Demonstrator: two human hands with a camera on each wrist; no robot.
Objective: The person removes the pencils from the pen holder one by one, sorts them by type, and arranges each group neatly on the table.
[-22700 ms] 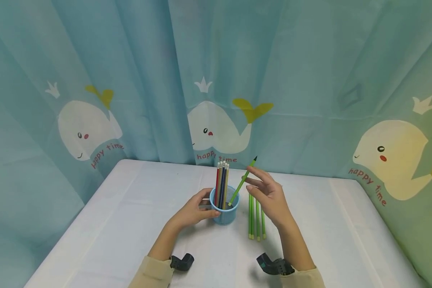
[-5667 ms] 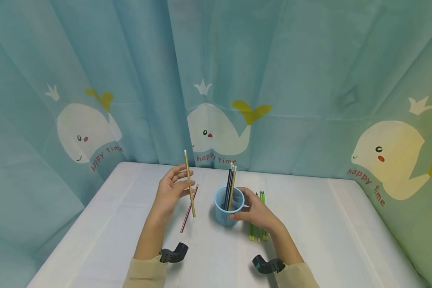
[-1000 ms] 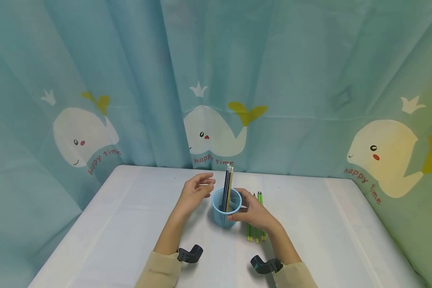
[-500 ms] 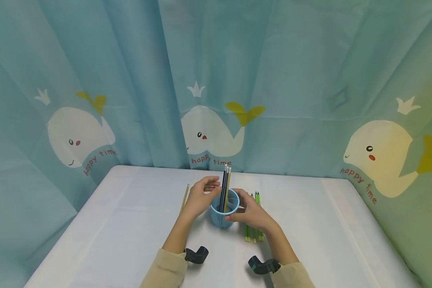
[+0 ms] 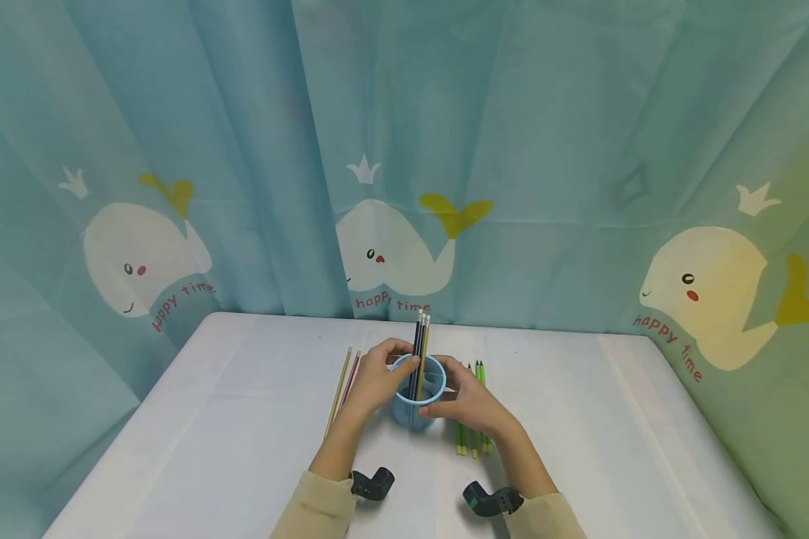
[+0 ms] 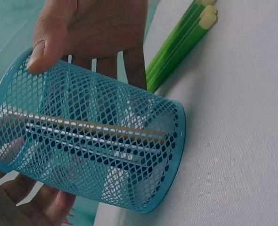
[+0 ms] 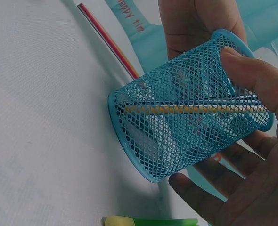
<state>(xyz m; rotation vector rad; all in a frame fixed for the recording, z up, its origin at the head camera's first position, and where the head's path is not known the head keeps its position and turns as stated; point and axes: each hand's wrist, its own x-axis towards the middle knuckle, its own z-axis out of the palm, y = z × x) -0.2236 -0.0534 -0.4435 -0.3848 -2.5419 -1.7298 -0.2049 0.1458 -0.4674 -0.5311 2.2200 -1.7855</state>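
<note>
A blue mesh pencil cup [image 5: 413, 419] stands upright on the table, holding dark pencils [image 5: 417, 337] and a gold-striped one [image 5: 425, 350], eraser ends up. My right hand [image 5: 473, 400] grips the cup from the right; its thumb [image 6: 44, 49] lies near the rim on the close side. My left hand [image 5: 376, 380] is at the cup's left rim. Its thumb and index finger meet at a dark pencil and seem to pinch it. The other left fingers [image 6: 61, 207] extend beside the mesh wall. The exact contact on the pencil is partly hidden.
Left of the cup, a gold pencil [image 5: 338, 391] and a red pencil [image 5: 353, 373] lie on the white table [image 5: 209, 434], partly behind my left forearm. Several green pencils [image 5: 475, 442] lie to the right, partly under my right hand. A whale-print curtain [image 5: 546, 150] hangs behind.
My left hand has moved right and down to the pencils at the cup's rim. Its forearm has uncovered the gold and red pencils. The right hand keeps its grip on the cup.
</note>
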